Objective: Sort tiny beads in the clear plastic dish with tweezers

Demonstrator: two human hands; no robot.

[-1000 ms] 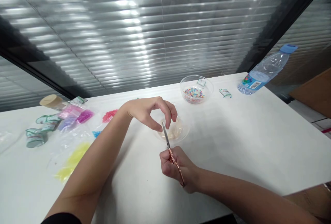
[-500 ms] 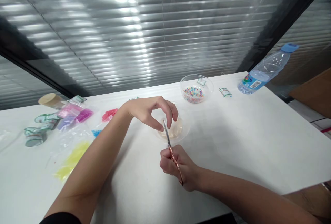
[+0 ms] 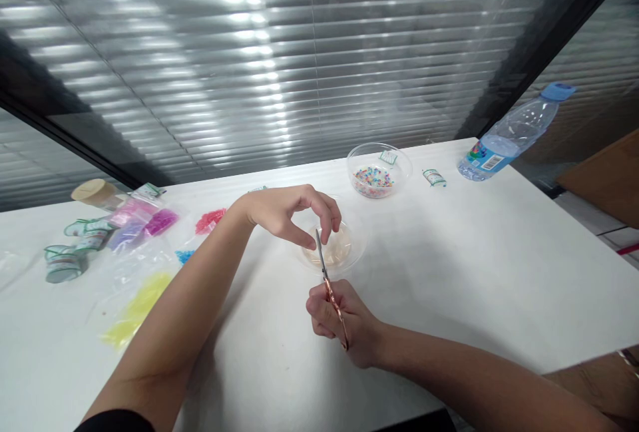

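Note:
My right hand [image 3: 344, 322] is closed around a pair of scissors [image 3: 329, 289] with ornate copper-coloured handles, their blades pointing up and away from me. Just above the blade tips, my left hand [image 3: 302, 216] arches with thumb and forefinger brought close together in a pinch. Anything between those fingertips is too small to make out. Beneath both fingertips and blades sits a clear bowl [image 3: 357, 255], with pale beige, see-through pieces [image 3: 337, 249] in it. My left hand partly hides its far rim.
Farther back stands a clear bowl of multicoloured bits [image 3: 373, 179], beside a small packet [image 3: 434, 178] and a water bottle [image 3: 509, 136]. Plastic bags of yellow [image 3: 140, 309], purple and pink pieces lie left, near red pieces [image 3: 210, 220], ribbon-like rolls [image 3: 64, 263] and a lidded jar [image 3: 94, 194].
My right hand and the scissors have shifted very slightly left, and the handles look drawn a little closer in. My left hand stays almost where it was over the bowl.

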